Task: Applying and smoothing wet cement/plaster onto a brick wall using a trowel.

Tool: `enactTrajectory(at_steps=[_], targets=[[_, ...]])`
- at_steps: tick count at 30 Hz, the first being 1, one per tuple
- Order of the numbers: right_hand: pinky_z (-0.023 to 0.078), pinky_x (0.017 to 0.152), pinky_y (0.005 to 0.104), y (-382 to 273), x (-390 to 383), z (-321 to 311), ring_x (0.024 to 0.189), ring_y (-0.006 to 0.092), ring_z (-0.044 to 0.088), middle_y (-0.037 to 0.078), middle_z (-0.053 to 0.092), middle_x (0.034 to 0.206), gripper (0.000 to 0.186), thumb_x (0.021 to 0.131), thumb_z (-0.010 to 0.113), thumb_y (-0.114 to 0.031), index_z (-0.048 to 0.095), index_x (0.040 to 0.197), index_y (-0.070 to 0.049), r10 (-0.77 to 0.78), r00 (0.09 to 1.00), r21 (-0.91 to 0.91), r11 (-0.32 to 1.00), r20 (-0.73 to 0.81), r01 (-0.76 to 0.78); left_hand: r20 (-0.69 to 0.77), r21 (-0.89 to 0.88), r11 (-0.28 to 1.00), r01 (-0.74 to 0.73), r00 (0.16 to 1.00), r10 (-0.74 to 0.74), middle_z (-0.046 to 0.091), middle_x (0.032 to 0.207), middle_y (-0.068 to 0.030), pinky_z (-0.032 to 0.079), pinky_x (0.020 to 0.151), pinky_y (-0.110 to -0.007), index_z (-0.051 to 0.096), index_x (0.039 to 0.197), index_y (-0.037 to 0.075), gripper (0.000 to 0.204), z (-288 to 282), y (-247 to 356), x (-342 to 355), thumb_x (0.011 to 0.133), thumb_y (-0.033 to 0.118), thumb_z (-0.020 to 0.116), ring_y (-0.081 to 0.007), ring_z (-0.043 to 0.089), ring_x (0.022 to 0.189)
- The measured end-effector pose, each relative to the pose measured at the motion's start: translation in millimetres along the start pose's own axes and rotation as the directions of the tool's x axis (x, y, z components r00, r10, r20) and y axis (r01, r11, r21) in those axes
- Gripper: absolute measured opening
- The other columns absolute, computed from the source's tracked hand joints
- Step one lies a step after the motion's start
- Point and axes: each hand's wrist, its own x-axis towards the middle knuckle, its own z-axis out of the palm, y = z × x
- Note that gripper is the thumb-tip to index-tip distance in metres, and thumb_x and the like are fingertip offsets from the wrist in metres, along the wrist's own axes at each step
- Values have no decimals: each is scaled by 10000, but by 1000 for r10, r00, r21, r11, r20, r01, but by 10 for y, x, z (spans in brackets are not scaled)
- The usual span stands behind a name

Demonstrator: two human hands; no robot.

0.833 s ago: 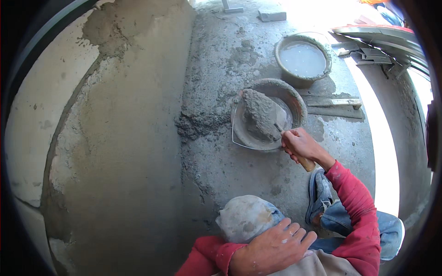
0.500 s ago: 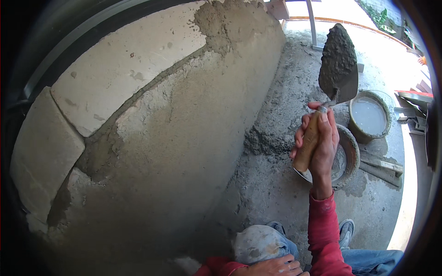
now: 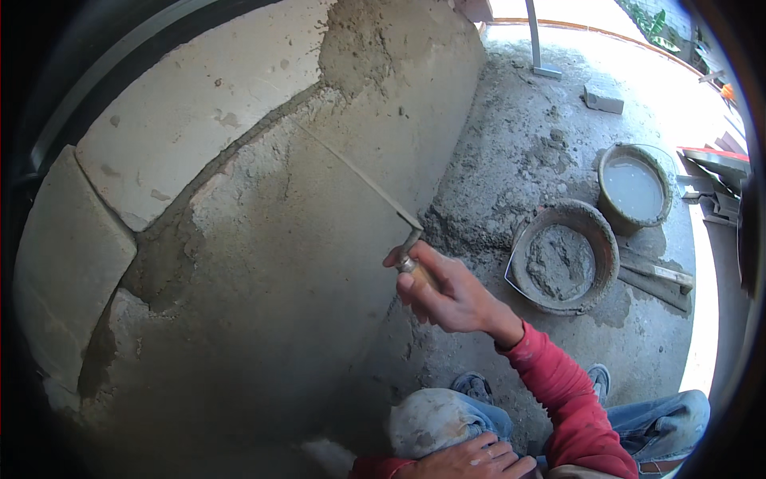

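My right hand (image 3: 447, 295) grips the wooden handle of a trowel (image 3: 361, 177) in front of the grey rendered wall (image 3: 319, 239). The blade shows edge-on and points up and left, its tip close to the wall below the pale blocks (image 3: 207, 112). Whether mortar lies on the blade's hidden face, I cannot tell. Rough wet mortar (image 3: 163, 271) fills part of the gap under the blocks. My left hand (image 3: 471, 461) lies on my knee, fingers stretched out and holding nothing.
To the right stands a bucket of mortar (image 3: 565, 263), with a bucket of cloudy water (image 3: 634, 188) behind it. A float-like tool (image 3: 658, 275) lies beside them. Spilled mortar (image 3: 463, 227) runs along the wall's foot. Farther off are a small block (image 3: 604, 99) and a metal post (image 3: 535, 40).
My right hand has swung left from over the buckets to the wall. The trowel has turned from showing its mortar-loaded face to edge-on. My left hand stays on the knee.
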Motion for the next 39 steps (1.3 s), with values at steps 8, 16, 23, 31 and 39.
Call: enactTrajectory(at_steps=[8,16,23,31,39], targets=[[561,426,340,-727,-1209,-1977,495,207,654,118,648,658,514,1047,378,-334,604,783,45,689,538,-693,73,-485,-718,53,-137,970,-199,977,208,584,737,-55,434,771,-351,606,935,83,313,106,-142,255,863,384,655,-203,584,771],[540,519,410,406,-1484,-1999,537,308,642,202,624,664,311,879,536,-198,644,752,65,617,769,-801,369,-168,-471,132,-121,962,-244,957,259,582,731,-54,425,745,-348,591,902,87,300,167,-195,507,864,378,655,-199,577,760],[469,381,320,213,-2037,-1838,414,132,535,36,524,579,452,1011,415,-384,543,786,-13,852,369,97,431,-371,-897,136,-208,935,-286,938,317,581,710,-49,419,731,-345,578,885,95,288,192,-248,595,867,376,641,-197,580,729],[456,403,309,193,-1535,-1315,432,153,496,61,521,631,361,969,340,-327,518,886,-24,753,532,545,652,-387,-527,232,-219,929,-299,909,347,637,728,-73,426,761,-347,591,881,89,188,157,-214,668,869,274,562,-218,643,768],[451,410,248,-59,99,-455,504,124,530,49,510,802,437,1058,425,-345,396,1343,-15,-229,607,205,803,-761,560,114,-150,977,-151,979,169,649,753,-82,426,765,-348,597,898,97,223,176,-76,200,887,319,575,-216,648,778]])
